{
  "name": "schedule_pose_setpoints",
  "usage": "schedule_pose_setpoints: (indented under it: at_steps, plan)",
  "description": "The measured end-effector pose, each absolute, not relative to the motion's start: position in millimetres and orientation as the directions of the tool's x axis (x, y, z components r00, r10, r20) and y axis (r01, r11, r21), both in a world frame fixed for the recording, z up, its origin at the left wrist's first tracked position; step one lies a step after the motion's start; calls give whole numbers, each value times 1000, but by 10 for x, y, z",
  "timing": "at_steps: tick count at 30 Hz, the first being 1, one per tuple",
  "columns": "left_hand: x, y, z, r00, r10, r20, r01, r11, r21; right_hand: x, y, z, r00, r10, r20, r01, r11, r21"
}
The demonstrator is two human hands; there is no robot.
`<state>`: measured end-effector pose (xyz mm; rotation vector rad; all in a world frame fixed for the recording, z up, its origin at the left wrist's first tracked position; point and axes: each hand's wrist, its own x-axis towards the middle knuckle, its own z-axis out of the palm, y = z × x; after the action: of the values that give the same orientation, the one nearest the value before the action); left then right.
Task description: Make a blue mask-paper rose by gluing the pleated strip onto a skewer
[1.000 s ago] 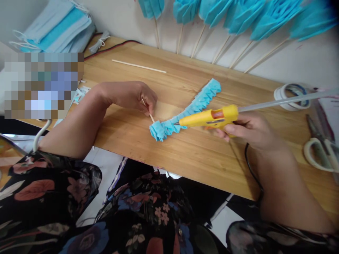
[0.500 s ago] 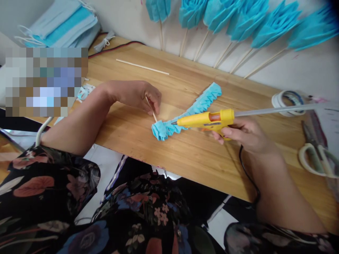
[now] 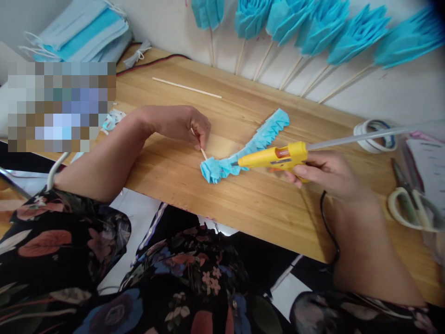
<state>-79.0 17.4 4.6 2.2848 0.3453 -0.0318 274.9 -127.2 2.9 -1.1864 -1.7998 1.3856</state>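
My left hand [image 3: 189, 125] pinches a thin wooden stick [image 3: 204, 153] between thumb and fingers. The lower end of the stick goes into the rolled end of a pleated light-blue strip [image 3: 264, 136], which trails away to the upper right across the wooden table. In my right hand [image 3: 321, 172] is a yellow hot glue gun [image 3: 274, 156], gripped by its handle, with a long clear glue stick [image 3: 358, 136] out of its back. Its dark nozzle points left, at the strip just right of the roll; whether it touches I cannot tell.
Several blue fabric flowers [image 3: 292, 23] on sticks lean against the wall. A loose stick [image 3: 187, 87] lies at the back of the table [image 3: 167, 171]. Face masks [image 3: 83, 32] are piled back left. Tape rolls [image 3: 374, 136] and scissors [image 3: 410, 204] lie on the right.
The glue gun's nozzle has shifted slightly right along the strip, away from the rolled end. My left hand stays on the stick, almost in place.
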Motion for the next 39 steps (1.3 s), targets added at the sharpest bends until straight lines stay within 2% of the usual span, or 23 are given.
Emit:
schedule_pose_setpoints:
  at_steps: [11,19,25,28,33,39]
  plan:
    - [-772,131,76,941,288,-174,319,-595,738,2758,-1294,-15,-373,927,-38,138,15,-990]
    - [-780,146,74,945,283,-165,309,-601,737,2645,-1274,-69,-478,876,-62,212,47,-976]
    - [-784,161,83,966,215,-141,249,-650,718,2621,-1249,-28,-478,874,-88,361,104,-927]
    - [-783,161,84,964,222,-144,256,-649,716,2690,-1268,-2,-442,894,-72,333,89,-939]
    - [-783,147,91,956,244,-161,283,-634,719,2751,-1298,-8,-396,918,11,151,77,-985]
    - [-786,144,90,954,251,-167,292,-632,718,2633,-1250,-51,-500,860,-100,285,55,-957]
